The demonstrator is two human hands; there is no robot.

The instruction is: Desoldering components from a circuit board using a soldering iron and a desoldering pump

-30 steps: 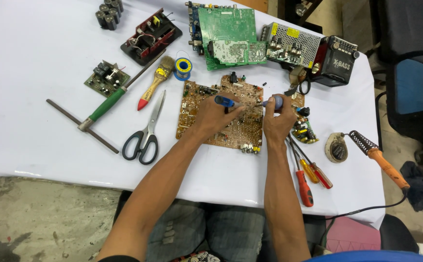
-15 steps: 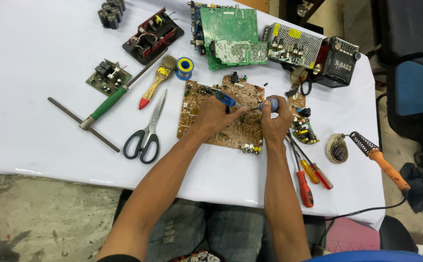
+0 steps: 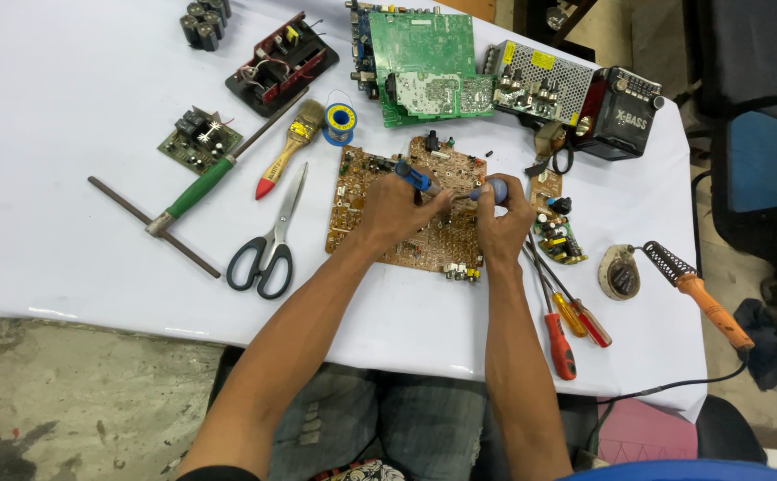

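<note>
A brown circuit board (image 3: 366,200) lies flat on the white table (image 3: 68,134). My left hand (image 3: 397,209) rests on the board and grips a blue-handled tool (image 3: 413,176) that points toward the board's middle. My right hand (image 3: 502,223) sits at the board's right edge and holds a second blue-handled tool (image 3: 492,189), whose tip meets the first near the board's centre. What the tips touch is hidden by my fingers.
Black-handled scissors (image 3: 268,245), a paintbrush (image 3: 288,147), a green-handled T-wrench (image 3: 183,200) and a solder spool (image 3: 341,120) lie to the left. Green boards (image 3: 424,49) and a black box (image 3: 622,111) sit behind. Screwdrivers (image 3: 562,316) and an orange soldering iron (image 3: 700,289) lie right.
Both hands stay on the brown board. The tools' tips have shifted only slightly, and the view has moved a little.
</note>
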